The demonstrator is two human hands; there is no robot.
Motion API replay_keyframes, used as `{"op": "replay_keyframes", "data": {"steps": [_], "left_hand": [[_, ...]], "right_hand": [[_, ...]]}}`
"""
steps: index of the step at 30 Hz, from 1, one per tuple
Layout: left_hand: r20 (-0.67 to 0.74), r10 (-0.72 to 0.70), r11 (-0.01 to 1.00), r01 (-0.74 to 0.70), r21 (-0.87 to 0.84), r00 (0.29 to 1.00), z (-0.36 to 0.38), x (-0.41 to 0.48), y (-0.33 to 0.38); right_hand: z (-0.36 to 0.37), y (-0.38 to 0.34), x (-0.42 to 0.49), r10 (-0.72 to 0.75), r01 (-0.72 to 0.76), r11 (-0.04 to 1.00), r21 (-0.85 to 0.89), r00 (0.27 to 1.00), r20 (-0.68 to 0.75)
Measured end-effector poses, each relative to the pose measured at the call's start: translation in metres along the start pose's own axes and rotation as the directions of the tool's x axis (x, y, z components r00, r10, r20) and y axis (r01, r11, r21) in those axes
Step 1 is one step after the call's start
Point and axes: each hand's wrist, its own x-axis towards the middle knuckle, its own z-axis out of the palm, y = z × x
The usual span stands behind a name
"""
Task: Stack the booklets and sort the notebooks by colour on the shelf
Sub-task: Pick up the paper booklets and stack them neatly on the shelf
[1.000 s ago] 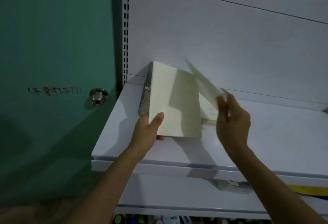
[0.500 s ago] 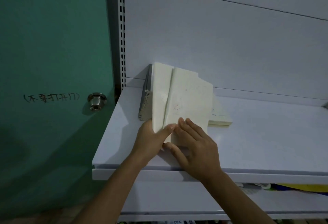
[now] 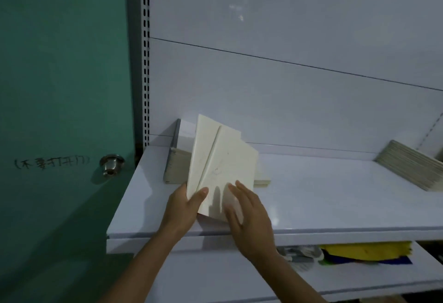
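The only writing I can read is on the green door (image 3: 60, 87) well to the left of my hands: a handwritten line of Chinese characters in brackets (image 3: 51, 162), which looks like 不要打开门, just left of the round metal knob (image 3: 111, 164). The cream covers in front of me carry only faint marks, nothing I can make out as words. My left hand (image 3: 184, 206) grips the bottom edge of two cream booklets, thumb across the front and fingers behind. The rear booklet (image 3: 201, 154) stands nearly upright, its long axis running from my left hand up toward the white back panel (image 3: 287, 91). The front booklet (image 3: 227, 170) overlaps it and leans further right, so the pair fans out at the top. My right hand (image 3: 249, 218) lies flat and spread on the lower part of the front booklet, fingers straight and pointing up and left. Both booklets are over the left end of the white shelf (image 3: 335, 194). Just beyond my left hand a thick batch of booklets (image 3: 178, 166) stands on edge, and a flat pile (image 3: 262, 181) shows just past my right hand. Far to the right another pile (image 3: 412, 168) leans on the shelf. Below my right hand, yellow and blue items (image 3: 364, 251) lie on the lower shelf.
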Motion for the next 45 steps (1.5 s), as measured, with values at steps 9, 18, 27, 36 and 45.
{"op": "replay_keyframes", "data": {"steps": [9,18,27,36,45], "left_hand": [[0.220,0.068,0.942,0.009,-0.334,0.973,0.119,-0.114,0.052],[0.396,0.014,0.945,0.117,-0.305,0.918,0.265,-0.222,0.066],[0.472,0.068,0.945,0.095,-0.312,0.879,0.369,-0.267,0.098],[0.682,0.099,0.971,0.080,-0.226,0.725,0.420,-0.246,0.116],[0.511,0.007,0.938,0.172,-0.302,0.859,0.530,-0.178,0.101]], "right_hand": [[-0.156,0.070,-0.057,0.590,-0.544,0.334,0.770,0.758,0.280],[-0.287,0.144,-0.197,0.725,-0.442,0.333,0.833,0.685,0.074],[-0.371,0.182,-0.267,0.770,-0.409,0.352,0.842,0.638,-0.012],[-0.402,0.231,-0.262,0.797,-0.371,0.391,0.842,0.594,-0.108],[-0.421,0.322,-0.191,0.822,-0.394,0.442,0.806,0.538,-0.188]]}}
